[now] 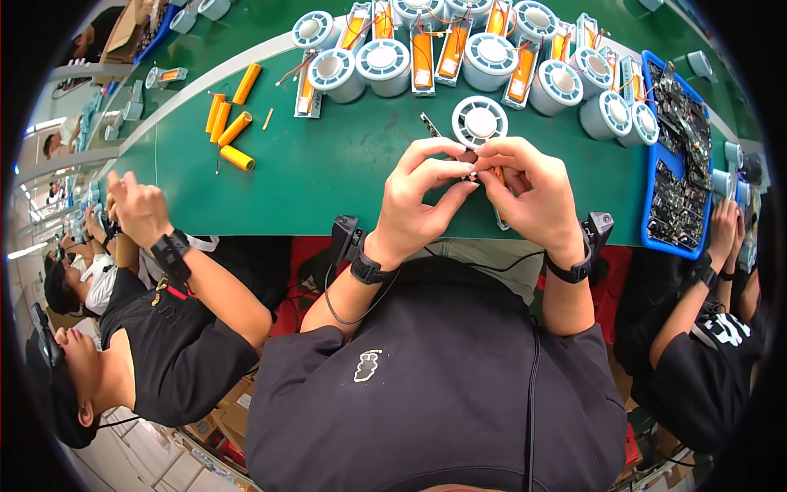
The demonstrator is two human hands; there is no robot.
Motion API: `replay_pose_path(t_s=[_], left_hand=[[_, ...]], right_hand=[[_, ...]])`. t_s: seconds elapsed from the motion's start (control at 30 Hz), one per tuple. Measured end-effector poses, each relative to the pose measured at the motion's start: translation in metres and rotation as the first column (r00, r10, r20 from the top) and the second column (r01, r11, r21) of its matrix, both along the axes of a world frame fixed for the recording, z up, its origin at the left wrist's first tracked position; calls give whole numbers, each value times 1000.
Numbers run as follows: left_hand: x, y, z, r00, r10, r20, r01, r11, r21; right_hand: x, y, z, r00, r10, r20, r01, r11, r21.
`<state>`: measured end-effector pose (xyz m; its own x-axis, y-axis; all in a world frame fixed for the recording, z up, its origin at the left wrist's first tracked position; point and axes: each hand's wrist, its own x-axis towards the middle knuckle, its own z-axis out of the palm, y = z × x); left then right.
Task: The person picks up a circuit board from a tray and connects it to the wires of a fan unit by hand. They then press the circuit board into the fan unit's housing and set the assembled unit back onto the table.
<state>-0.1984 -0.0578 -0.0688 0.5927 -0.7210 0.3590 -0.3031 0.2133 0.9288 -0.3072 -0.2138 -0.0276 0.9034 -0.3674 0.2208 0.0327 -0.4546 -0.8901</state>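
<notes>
My left hand (422, 197) and my right hand (529, 193) meet over the table's near edge, thumbs and fingertips pinched together. A narrow dark circuit board (430, 125) sticks out beyond my left fingers; its lower part is hidden by them. Tiny parts (471, 175) show between the fingertips, too small to name. An orange piece (498, 173) shows by my right fingers, and a pale strip edge (501, 220) appears beneath that hand; the fingers cover the rest. Just beyond my fingertips stands a light blue round housing (479, 123) with a slotted rim.
Several round housings (490, 61) and pale cases with orange batteries (422, 61) line the far side. Loose orange batteries (236, 129) lie left on the green table (328, 180). A blue tray (652, 205) of circuit boards stands right. Co-workers sit on both sides, one hand (138, 209) raised at left.
</notes>
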Motion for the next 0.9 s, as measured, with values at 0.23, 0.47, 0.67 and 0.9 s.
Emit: replay_pose_path(t_s=[0.23, 0.47, 0.67, 0.9], left_hand=[[6, 3, -3, 999, -47, -4, 47, 999, 19], [6, 1, 4, 977, 40, 208, -48, 998, 35], [1, 1, -9, 971, 104, 216, -97, 994, -43], [7, 0, -10, 963, 80, 255, -66, 996, -65]], right_hand=[[3, 4, 1, 992, -9, 124, 38, 970, -239], [-4, 11, -10, 993, -53, 110, 84, 953, -292], [-9, 25, -11, 991, -77, 106, 94, 981, -169], [-10, 22, -11, 985, -11, 174, 43, 983, -179]])
